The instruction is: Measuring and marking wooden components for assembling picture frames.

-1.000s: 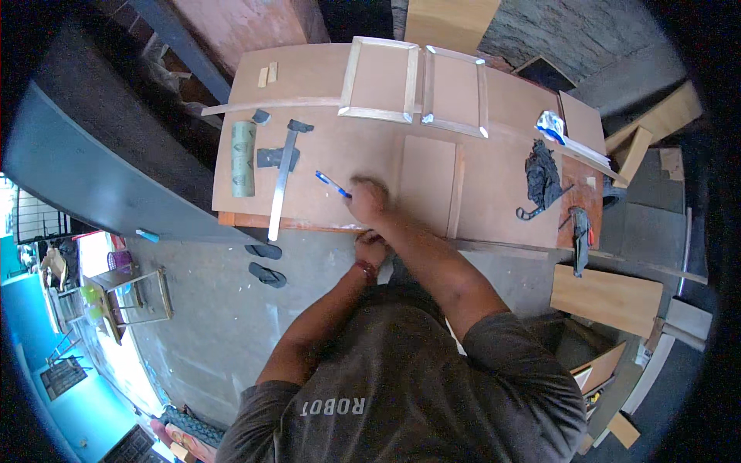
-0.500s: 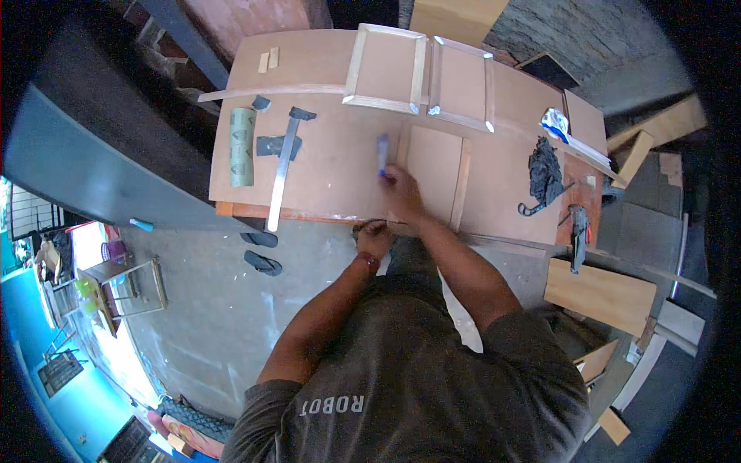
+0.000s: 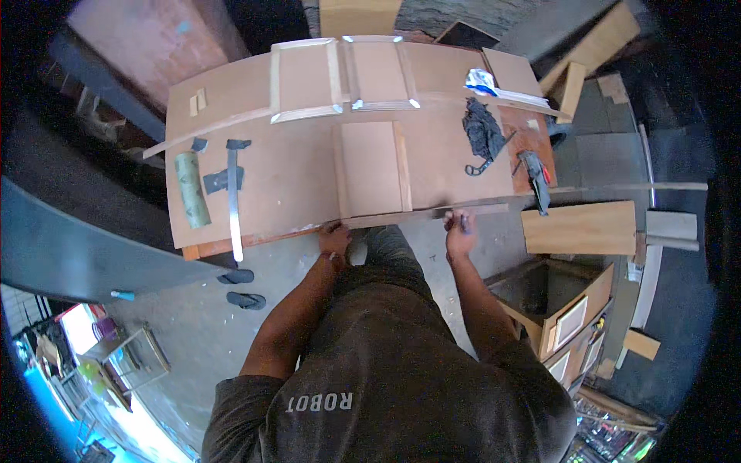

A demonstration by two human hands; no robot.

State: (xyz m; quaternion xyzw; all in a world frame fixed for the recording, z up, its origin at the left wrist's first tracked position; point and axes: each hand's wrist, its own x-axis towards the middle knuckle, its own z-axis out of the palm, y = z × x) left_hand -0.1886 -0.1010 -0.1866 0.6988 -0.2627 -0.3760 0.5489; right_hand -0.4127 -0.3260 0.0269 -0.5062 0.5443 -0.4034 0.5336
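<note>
Two hands at the near edge of the workbench [image 3: 231,154]. The left hand [image 3: 334,238] has its fingers curled over that edge, pinching the end of a thin wooden strip [image 3: 424,216]. The right hand [image 3: 460,235] grips the strip farther along, a small dark pen-like thing tucked in its fist. The strip's long axis runs along the bench edge, left to right, past the right hand. Just beyond it lies a small framed panel [image 3: 370,168]; open board to its left, then a steel square [image 3: 233,193]. Two finished frames [image 3: 340,77] sit at the far edge.
</note>
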